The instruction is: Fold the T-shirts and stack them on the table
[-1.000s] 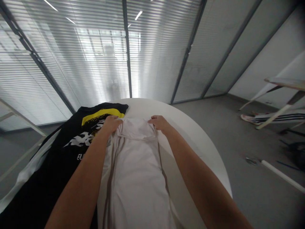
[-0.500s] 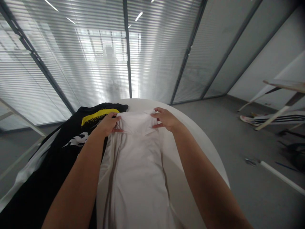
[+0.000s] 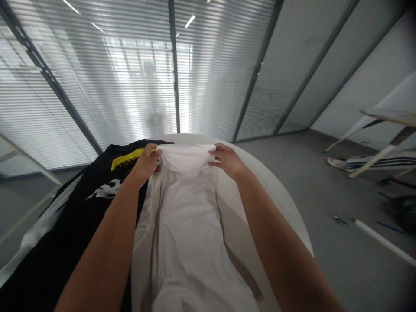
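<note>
A long white garment (image 3: 191,216) lies lengthwise toward me on the white round table, its exact kind unclear. Its far end is lifted a little and turned over into a band. My left hand (image 3: 148,161) pinches the left corner of that band, thumb on top. At the right corner, my right hand (image 3: 228,160) grips the cloth between thumb and fingers. Under my left forearm lies a black garment (image 3: 78,229) with a yellow patch and white print, beside the white one.
The table edge (image 3: 292,208) curves round on the right. Behind it stands a glass partition with blinds (image 3: 211,78). On the floor at right are a white pole (image 3: 383,240) and a striped item (image 3: 383,162) near table legs. A white frame (image 3: 35,167) stands at left.
Both hands have raised the far end of the white cloth slightly and spread it wider, my left hand shifting left. The near part of the garment has bunched up toward the far side.
</note>
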A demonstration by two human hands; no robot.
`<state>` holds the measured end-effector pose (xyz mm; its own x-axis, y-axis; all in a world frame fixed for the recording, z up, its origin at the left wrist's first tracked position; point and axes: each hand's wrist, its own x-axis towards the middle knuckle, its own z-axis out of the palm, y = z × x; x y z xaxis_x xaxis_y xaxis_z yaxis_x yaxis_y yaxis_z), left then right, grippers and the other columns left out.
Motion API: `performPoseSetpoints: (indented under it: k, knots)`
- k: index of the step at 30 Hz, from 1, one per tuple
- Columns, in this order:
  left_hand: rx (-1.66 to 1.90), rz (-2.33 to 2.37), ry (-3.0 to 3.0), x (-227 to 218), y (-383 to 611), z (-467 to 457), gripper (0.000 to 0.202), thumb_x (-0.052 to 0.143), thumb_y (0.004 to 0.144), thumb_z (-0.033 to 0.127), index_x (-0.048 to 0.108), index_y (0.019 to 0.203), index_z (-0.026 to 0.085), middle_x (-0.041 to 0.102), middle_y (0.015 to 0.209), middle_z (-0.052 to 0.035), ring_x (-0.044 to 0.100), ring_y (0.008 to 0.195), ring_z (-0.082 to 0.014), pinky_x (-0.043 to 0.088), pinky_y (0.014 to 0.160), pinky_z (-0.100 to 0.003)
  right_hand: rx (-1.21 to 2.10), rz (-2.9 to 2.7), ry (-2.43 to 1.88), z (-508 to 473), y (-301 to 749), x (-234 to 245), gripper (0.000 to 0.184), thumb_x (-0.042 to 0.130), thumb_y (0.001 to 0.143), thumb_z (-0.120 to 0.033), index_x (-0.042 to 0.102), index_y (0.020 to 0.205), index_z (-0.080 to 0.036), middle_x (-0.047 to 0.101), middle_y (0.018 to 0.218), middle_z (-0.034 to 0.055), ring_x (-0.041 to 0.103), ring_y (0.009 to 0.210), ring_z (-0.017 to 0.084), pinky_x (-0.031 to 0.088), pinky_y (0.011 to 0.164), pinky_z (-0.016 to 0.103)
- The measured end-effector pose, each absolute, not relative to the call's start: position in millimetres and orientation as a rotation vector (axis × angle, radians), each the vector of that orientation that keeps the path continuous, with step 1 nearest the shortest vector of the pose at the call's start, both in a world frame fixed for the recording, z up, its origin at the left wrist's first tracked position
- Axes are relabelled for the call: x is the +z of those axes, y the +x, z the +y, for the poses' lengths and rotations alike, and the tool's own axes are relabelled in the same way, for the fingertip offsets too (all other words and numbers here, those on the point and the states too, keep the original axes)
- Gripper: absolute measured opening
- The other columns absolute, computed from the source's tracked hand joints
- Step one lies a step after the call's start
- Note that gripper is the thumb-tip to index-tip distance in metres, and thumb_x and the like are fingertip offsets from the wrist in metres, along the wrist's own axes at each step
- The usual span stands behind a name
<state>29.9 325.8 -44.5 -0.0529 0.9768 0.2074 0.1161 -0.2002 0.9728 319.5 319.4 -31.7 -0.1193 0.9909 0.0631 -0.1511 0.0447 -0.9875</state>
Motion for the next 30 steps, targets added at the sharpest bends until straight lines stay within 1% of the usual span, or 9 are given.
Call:
performPoseSetpoints:
  k: [3, 8, 11, 15, 19, 22, 24, 27, 30]
  knots:
    - [1.353, 1.234, 1.342, -45, 33, 324, 0.026, 0.064, 0.079, 0.033, 0.052, 0.099, 0.021, 0.055, 0.091, -0.0017, 0.056, 0.078, -0.0137, 0.057, 0.055, -0.026, 1.336, -1.22, -1.01, 322, 318, -37, 0.03, 0.075, 0.063, -0.03, 0.058, 0.085, -0.021, 0.056, 0.085, -0.0029, 0.056, 0.079, 0.013, 0.053, 0.076, 0.033]
    - [1.342, 0.936, 1.075, -37, 38, 318, 0.021, 0.064, 0.079, 0.028, 0.049, 0.093, 0.022, 0.056, 0.094, 0.0009, 0.058, 0.085, -0.015, 0.061, 0.07, -0.045, 1.34, -1.2, -1.034, 325, 319, -39, 0.029, 0.074, 0.06, -0.029, 0.056, 0.08, -0.021, 0.055, 0.078, -0.0031, 0.054, 0.076, 0.012, 0.054, 0.08, 0.034]
    - [1.357, 0.832, 1.009, -36, 36, 317, 0.02, 0.064, 0.077, 0.026, 0.049, 0.088, 0.021, 0.059, 0.096, 0.0002, 0.059, 0.092, -0.0176, 0.059, 0.076, -0.051, 1.354, -1.185, -1.031, 325, 319, -38, 0.027, 0.072, 0.058, -0.026, 0.056, 0.079, -0.021, 0.056, 0.078, -0.0021, 0.056, 0.079, 0.014, 0.054, 0.082, 0.035]
    - [1.401, 0.753, 1.017, -40, 33, 320, 0.02, 0.065, 0.074, 0.024, 0.05, 0.087, 0.02, 0.061, 0.093, 0.0001, 0.06, 0.093, -0.018, 0.059, 0.079, -0.051, 1.387, -1.147, -1.003, 325, 318, -39, 0.027, 0.07, 0.055, -0.02, 0.058, 0.079, -0.02, 0.055, 0.077, -0.0022, 0.057, 0.081, 0.015, 0.053, 0.084, 0.035]
    - [1.396, 0.769, 1.054, -44, 31, 323, 0.019, 0.064, 0.07, 0.024, 0.052, 0.085, 0.02, 0.061, 0.088, -0.0001, 0.06, 0.086, -0.0178, 0.059, 0.075, -0.045, 1.389, -1.136, -0.998, 327, 318, -43, 0.026, 0.066, 0.052, -0.017, 0.057, 0.077, -0.02, 0.054, 0.075, -0.0024, 0.056, 0.079, 0.015, 0.053, 0.081, 0.033]
    - [1.349, 0.836, 1.133, -44, 27, 323, 0.017, 0.059, 0.065, 0.022, 0.054, 0.081, 0.019, 0.061, 0.085, -0.0027, 0.06, 0.081, -0.0191, 0.058, 0.068, -0.038, 1.359, -1.232, -1.021, 327, 321, -46, 0.019, 0.059, 0.051, -0.016, 0.055, 0.069, -0.02, 0.051, 0.069, -0.0022, 0.054, 0.073, 0.014, 0.05, 0.072, 0.027]
    - [1.27, 0.895, 1.233, -44, 22, 323, 0.015, 0.054, 0.06, 0.02, 0.055, 0.075, 0.018, 0.062, 0.082, -0.0056, 0.06, 0.079, -0.021, 0.055, 0.062, -0.034, 1.331, -1.377, -1.062, 325, 325, -47, 0.015, 0.054, 0.05, -0.017, 0.053, 0.064, -0.019, 0.05, 0.065, -0.0019, 0.05, 0.067, 0.013, 0.045, 0.064, 0.023]
    - [1.175, 0.924, 1.34, -44, 16, 321, 0.011, 0.049, 0.052, 0.018, 0.052, 0.063, 0.019, 0.064, 0.078, -0.0093, 0.062, 0.081, -0.025, 0.051, 0.062, -0.035, 1.347, -1.595, -1.09, 319, 330, -43, 0.017, 0.048, 0.047, -0.017, 0.054, 0.063, -0.018, 0.051, 0.063, -0.0013, 0.047, 0.063, 0.013, 0.038, 0.058, 0.022]
    - [1.114, 0.928, 1.391, -44, 13, 319, 0.007, 0.047, 0.051, 0.019, 0.05, 0.057, 0.02, 0.064, 0.071, -0.0088, 0.064, 0.082, -0.0264, 0.051, 0.07, -0.038, 1.463, -1.758, -1.078, 312, 333, -36, 0.018, 0.047, 0.046, -0.018, 0.054, 0.062, -0.018, 0.056, 0.065, -0.0003, 0.052, 0.067, 0.015, 0.039, 0.062, 0.024]
